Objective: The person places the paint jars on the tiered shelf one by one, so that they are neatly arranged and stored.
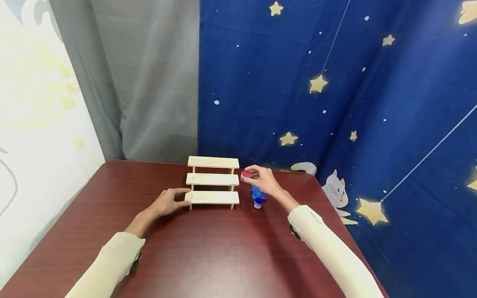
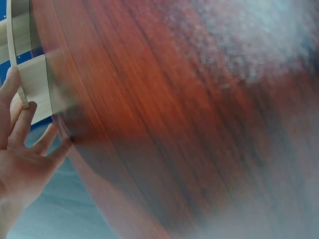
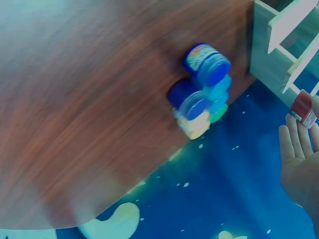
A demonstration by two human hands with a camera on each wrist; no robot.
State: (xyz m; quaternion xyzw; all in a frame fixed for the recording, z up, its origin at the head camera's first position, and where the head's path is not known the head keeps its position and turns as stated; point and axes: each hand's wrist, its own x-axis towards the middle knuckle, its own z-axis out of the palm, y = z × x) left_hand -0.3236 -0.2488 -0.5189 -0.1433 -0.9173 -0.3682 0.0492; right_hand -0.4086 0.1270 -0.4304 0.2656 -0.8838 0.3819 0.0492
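Note:
A three-step wooden display stand (image 1: pixel 211 179) stands toward the back of the table. My left hand (image 1: pixel 169 203) holds the left end of its lowest step, thumb and fingertip at opposite edges of the board. Between thumb and fingers of my right hand (image 1: pixel 263 181) is a small red-lidded paint jar (image 1: pixel 245 175), raised beside the stand's upper right side. The red jar (image 3: pixel 302 107) also shows in the right wrist view, partly covered by the fingers. Below that hand, a cluster of blue, purple and green paint jars (image 1: pixel 258 203) stands right of the stand.
The dark red-brown table (image 1: pixel 208 248) has rounded back corners. Behind it hang a grey curtain (image 1: pixel 156 82) and a blue curtain (image 1: pixel 261 95) with stars. In the right wrist view, a yellowish jar (image 3: pixel 194 125) sits at the cluster's edge, near the table's border.

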